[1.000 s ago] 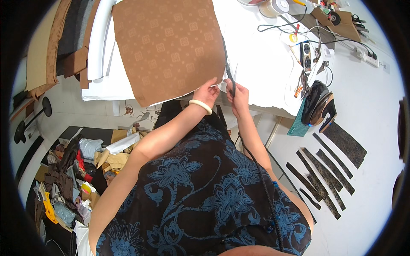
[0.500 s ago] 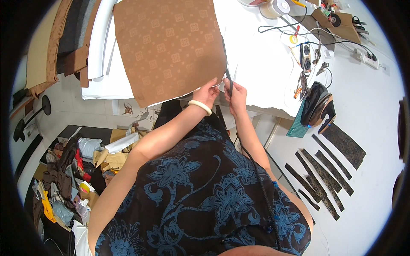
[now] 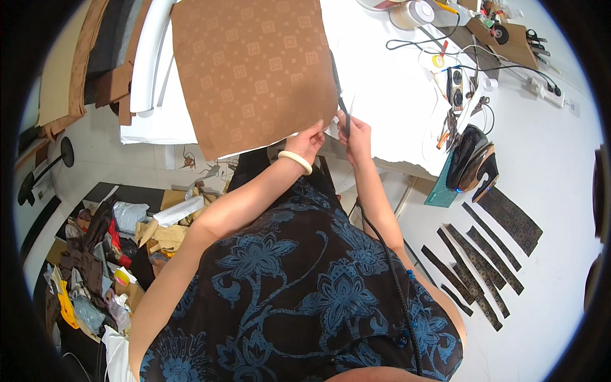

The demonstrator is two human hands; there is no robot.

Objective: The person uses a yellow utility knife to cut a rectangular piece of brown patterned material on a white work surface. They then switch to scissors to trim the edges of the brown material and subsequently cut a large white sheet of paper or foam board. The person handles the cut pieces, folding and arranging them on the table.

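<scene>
A large brown sheet of patterned fabric (image 3: 254, 70) lies on the white-covered table, its near edge reaching the table's front. My left hand (image 3: 308, 144), with a cream bangle at the wrist, pinches the sheet's near right corner. Close beside it, my right hand (image 3: 358, 139) grips dark-handled scissors (image 3: 347, 122) at the sheet's right edge. The blades point away from me and look parted. A thin dark strip or line runs along that edge above them; I cannot tell what it is.
A white roll (image 3: 147, 60) lies left of the fabric. Right of it are a spool (image 3: 410, 14), cables, a power strip (image 3: 457, 89) and an iron (image 3: 471, 159) by a green mat (image 3: 440, 184). Dark patterned strips (image 3: 487, 258) lie further right. Scraps (image 3: 168, 239) fill the lower left.
My right hand and the scissors have shifted slightly to the right, and the blades show further apart. My left hand still holds the fabric corner.
</scene>
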